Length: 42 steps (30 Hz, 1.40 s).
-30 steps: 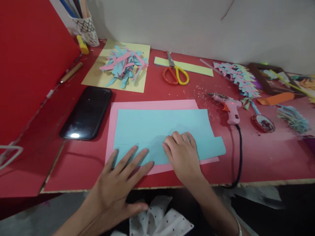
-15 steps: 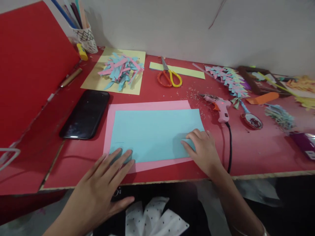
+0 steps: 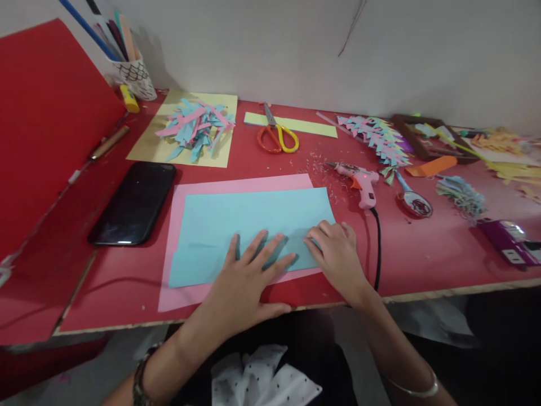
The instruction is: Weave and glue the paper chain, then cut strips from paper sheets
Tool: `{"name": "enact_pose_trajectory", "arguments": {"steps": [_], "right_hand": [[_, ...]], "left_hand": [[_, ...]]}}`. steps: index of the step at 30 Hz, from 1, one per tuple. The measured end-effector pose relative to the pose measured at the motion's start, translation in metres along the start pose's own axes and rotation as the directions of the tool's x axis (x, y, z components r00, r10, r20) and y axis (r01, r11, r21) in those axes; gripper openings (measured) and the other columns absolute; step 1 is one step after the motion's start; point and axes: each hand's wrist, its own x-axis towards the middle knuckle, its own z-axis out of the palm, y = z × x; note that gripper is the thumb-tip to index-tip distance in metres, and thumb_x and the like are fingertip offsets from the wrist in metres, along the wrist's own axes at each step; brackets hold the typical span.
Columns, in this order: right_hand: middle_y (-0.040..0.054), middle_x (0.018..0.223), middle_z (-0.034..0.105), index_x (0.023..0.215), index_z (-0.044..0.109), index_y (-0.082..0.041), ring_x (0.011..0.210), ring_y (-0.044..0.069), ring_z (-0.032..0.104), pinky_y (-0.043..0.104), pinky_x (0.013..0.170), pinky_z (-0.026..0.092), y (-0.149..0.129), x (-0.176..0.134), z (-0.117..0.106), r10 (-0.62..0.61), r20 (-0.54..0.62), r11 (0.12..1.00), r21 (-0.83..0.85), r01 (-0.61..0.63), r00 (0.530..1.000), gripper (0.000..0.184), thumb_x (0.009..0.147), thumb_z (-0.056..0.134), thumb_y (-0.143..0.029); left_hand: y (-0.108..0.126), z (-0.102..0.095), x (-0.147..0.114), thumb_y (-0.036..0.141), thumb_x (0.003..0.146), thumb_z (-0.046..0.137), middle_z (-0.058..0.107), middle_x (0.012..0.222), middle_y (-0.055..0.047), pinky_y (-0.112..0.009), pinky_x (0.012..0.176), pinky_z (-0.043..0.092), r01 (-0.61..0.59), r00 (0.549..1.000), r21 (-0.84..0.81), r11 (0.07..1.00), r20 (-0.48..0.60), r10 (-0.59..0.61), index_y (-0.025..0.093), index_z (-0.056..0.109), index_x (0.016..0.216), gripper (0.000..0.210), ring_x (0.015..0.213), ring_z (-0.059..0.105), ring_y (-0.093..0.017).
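Now splayed left hand (image 3: 247, 285), shifted right, likely steadies light-blue paper (image 3: 253, 214) near worktop (image 3: 422, 254) front edge, right hand (image 3: 340, 262) curled, grip unclear.

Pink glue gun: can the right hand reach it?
Likely yes: the pink glue gun lies just beyond the right hand, nothing standing between, though that hand is on the blue paper.

a light blue rectangular sheet (image 3: 249, 217) lay broadly flat over a pink sheet (image 3: 240, 186) at the near side of the counter (image 3: 422, 248). a small step broke its left edge. pink showed along the far, left and near sides; blue overhung it at far right.
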Motion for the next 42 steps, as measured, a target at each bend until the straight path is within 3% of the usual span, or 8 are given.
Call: {"name": "enact_pose_trajectory", "arguments": {"steps": [4, 8, 13, 21, 29, 33, 37, 42], "right_hand": [[0.0015, 0.075, 0.054, 0.074, 0.053, -0.019, 0.072, 0.017, 0.049, 0.032, 0.076, 0.034, 0.013, 0.001, 0.004, -0.062, -0.041, 0.984, 0.166, 0.068, 0.997, 0.019, 0.088, 0.043, -0.027], [0.0021, 0.072, 0.051, 0.073, 0.051, -0.019, 0.068, 0.017, 0.046, 0.029, 0.068, 0.034, 0.026, 0.0, 0.008, -0.107, -0.081, 0.959, 0.256, 0.125, 0.991, 0.022, 0.089, 0.04, -0.029], [0.0035, 0.069, 0.047, 0.068, 0.05, -0.018, 0.069, 0.019, 0.044, 0.029, 0.066, 0.034, 0.025, -0.002, 0.011, -0.078, -0.107, 0.979, 0.181, 0.097, 0.991, 0.03, 0.091, 0.033, -0.028], [0.0028, 0.067, 0.045, 0.066, 0.052, -0.019, 0.065, 0.018, 0.042, 0.028, 0.064, 0.033, 0.019, -0.002, 0.011, -0.058, -0.154, 0.996, 0.059, 0.068, 0.986, 0.04, 0.093, 0.026, -0.03], [0.0018, 0.065, 0.044, 0.067, 0.054, -0.019, 0.063, 0.017, 0.041, 0.027, 0.062, 0.031, 0.017, -0.003, 0.01, -0.055, -0.164, 0.998, -0.042, 0.048, 0.985, 0.037, 0.093, 0.029, -0.028], [0.0019, 0.065, 0.044, 0.067, 0.054, -0.019, 0.063, 0.017, 0.041, 0.027, 0.061, 0.031, 0.017, -0.003, 0.01, -0.049, -0.162, 0.998, -0.041, 0.043, 0.986, 0.036, 0.093, 0.03, -0.028], [0.0021, 0.067, 0.043, 0.068, 0.054, -0.019, 0.065, 0.017, 0.041, 0.027, 0.062, 0.031, 0.017, -0.003, 0.011, -0.042, -0.155, 0.999, -0.013, 0.04, 0.987, 0.035, 0.092, 0.03, -0.028], [0.0027, 0.069, 0.044, 0.068, 0.053, -0.019, 0.065, 0.017, 0.04, 0.028, 0.062, 0.031, 0.018, -0.004, 0.011, -0.026, -0.128, 1.0, 0.011, 0.027, 0.991, 0.035, 0.092, 0.03, -0.027]], "left_hand": [[-0.001, 0.003, 0.003, 0.071, 0.065, 0.05, 0.027, 0.145, -0.008, -0.071, 0.096, 0.013, 0.01, 0.995, -0.053, 0.999, 0.102, -0.005, 0.036, 0.032, 0.133, 0.079, 0.13, 0.023, -0.039], [-0.002, -0.001, 0.001, 0.072, 0.06, 0.055, 0.022, 0.147, -0.01, -0.073, 0.093, 0.014, -0.002, 0.99, -0.068, 0.998, 0.141, 0.011, 0.04, 0.028, 0.134, 0.084, 0.131, 0.019, -0.04], [-0.003, -0.005, 0.002, 0.073, 0.058, 0.055, 0.02, 0.148, -0.01, -0.073, 0.092, 0.014, -0.008, 0.981, -0.07, 0.998, 0.193, 0.022, 0.042, 0.026, 0.134, 0.087, 0.131, 0.018, -0.042], [-0.004, -0.001, -0.002, 0.076, 0.056, 0.054, 0.018, 0.148, -0.012, -0.072, 0.092, 0.014, -0.032, 0.99, -0.044, 0.999, 0.135, 0.038, 0.041, 0.024, 0.135, 0.091, 0.131, 0.018, -0.043], [-0.009, 0.0, -0.005, 0.076, 0.067, 0.04, 0.026, 0.146, -0.007, -0.054, 0.107, 0.004, -0.138, 0.981, -0.059, 0.989, 0.131, 0.145, 0.027, 0.02, 0.139, 0.09, 0.133, 0.022, -0.028], [-0.013, -0.003, -0.008, 0.078, 0.066, 0.038, 0.023, 0.147, -0.007, -0.051, 0.107, 0.01, -0.15, 0.97, -0.082, 0.985, 0.178, 0.163, 0.03, 0.021, 0.138, 0.088, 0.133, 0.023, -0.028], [-0.016, -0.003, -0.018, 0.079, 0.065, 0.037, 0.026, 0.146, -0.007, -0.051, 0.105, 0.013, -0.126, 0.983, -0.033, 0.991, 0.131, 0.129, 0.035, 0.022, 0.137, 0.086, 0.131, 0.027, -0.029], [-0.022, -0.001, -0.038, 0.078, 0.065, 0.038, 0.037, 0.141, -0.006, -0.04, 0.107, 0.009, -0.121, 0.992, 0.086, 0.989, -0.037, 0.124, 0.029, 0.028, 0.136, 0.087, 0.129, 0.031, -0.024]]}}
